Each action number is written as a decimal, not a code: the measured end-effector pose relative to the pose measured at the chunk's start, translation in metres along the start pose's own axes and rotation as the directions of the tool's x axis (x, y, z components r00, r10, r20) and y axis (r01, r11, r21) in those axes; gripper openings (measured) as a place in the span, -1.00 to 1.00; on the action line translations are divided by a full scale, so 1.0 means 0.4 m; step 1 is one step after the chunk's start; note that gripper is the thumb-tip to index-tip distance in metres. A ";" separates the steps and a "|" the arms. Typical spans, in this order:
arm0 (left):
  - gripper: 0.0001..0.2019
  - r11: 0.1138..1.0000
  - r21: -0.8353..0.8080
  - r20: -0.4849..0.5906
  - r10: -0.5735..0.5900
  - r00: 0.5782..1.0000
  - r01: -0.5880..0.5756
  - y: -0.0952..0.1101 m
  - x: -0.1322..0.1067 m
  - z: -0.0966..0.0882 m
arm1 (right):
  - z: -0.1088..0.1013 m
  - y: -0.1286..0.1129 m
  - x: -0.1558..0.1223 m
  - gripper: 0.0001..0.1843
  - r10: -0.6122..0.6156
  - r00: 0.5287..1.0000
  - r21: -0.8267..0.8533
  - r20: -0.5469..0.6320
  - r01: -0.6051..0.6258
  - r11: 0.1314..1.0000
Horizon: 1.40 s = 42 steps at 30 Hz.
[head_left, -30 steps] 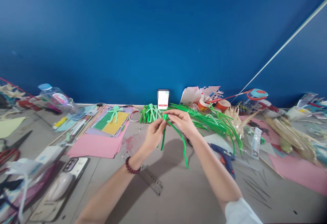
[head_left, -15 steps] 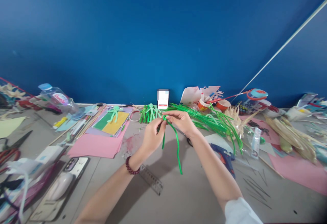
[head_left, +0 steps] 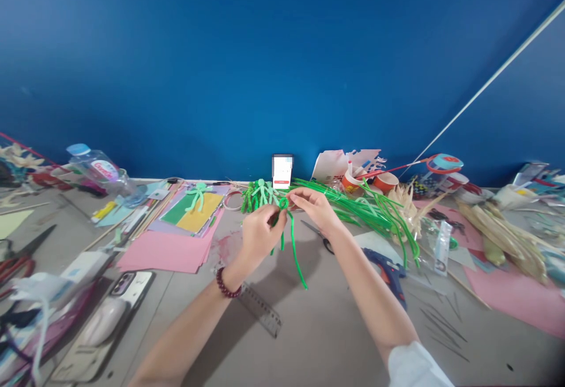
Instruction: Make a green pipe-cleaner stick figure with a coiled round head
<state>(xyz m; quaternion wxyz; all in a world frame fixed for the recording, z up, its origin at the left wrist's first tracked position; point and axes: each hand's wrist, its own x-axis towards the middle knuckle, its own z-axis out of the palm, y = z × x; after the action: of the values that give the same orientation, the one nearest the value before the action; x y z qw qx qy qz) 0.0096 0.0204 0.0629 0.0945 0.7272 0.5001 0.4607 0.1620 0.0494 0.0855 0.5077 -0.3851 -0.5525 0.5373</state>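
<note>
A bright green pipe cleaner (head_left: pixel 296 254) with a small curled loop at its top is held up in front of me, its long end dangling over the table. My left hand (head_left: pixel 261 231) pinches it just below the loop. At the loop's right side my right hand (head_left: pixel 311 205) has thumb and forefinger pressed together on it; the exact contact is small. Behind my hands, several finished-looking green pipe cleaner figures (head_left: pixel 260 191) sit by the wall. A pile of loose green pipe cleaners (head_left: pixel 366 207) lies to the right.
A lit phone (head_left: pixel 282 172) leans on the blue wall. Scissors (head_left: pixel 324 240) and a blue glue gun (head_left: pixel 388 272) lie near my right forearm, a clear ruler (head_left: pixel 262 310) beneath my left. Pink paper (head_left: pixel 163 251) and a phone with a mouse (head_left: pixel 106 322) are left.
My left hand has turned and dropped slightly, and the loop now shows above it. The dangling end has swung left. My right fingers have shifted a little right.
</note>
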 end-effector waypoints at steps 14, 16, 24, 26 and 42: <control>-0.70 0.998 0.043 0.013 0.034 0.999 -0.035 0.006 -0.004 -0.001 | -0.011 0.014 -0.001 -0.75 -0.055 0.992 -0.157 0.110 0.072 0.985; -0.70 0.998 0.043 0.011 0.039 0.999 -0.040 0.006 -0.005 -0.001 | -0.010 0.016 0.001 -0.75 -0.063 0.992 -0.166 0.110 0.081 0.983; -0.68 0.998 0.040 0.004 0.053 0.999 -0.053 0.002 -0.007 0.002 | -0.002 0.028 0.005 -0.76 -0.063 0.996 -0.149 0.059 0.072 0.986; -0.69 0.998 0.046 0.008 0.047 0.999 -0.047 0.001 -0.006 0.002 | 0.000 0.028 0.004 -0.76 -0.063 0.997 -0.146 0.044 0.069 0.987; -0.68 0.931 -0.344 0.151 -0.074 0.986 0.122 0.001 0.010 0.006 | -0.011 -0.010 -0.007 -0.74 -0.023 0.996 -0.033 0.089 0.026 0.999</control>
<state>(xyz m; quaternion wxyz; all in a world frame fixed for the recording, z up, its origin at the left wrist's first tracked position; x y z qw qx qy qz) 0.0120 0.0243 0.0641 0.2797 0.7023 0.4377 0.4867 0.1671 0.0470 0.0888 0.4826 -0.3626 -0.5882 0.5382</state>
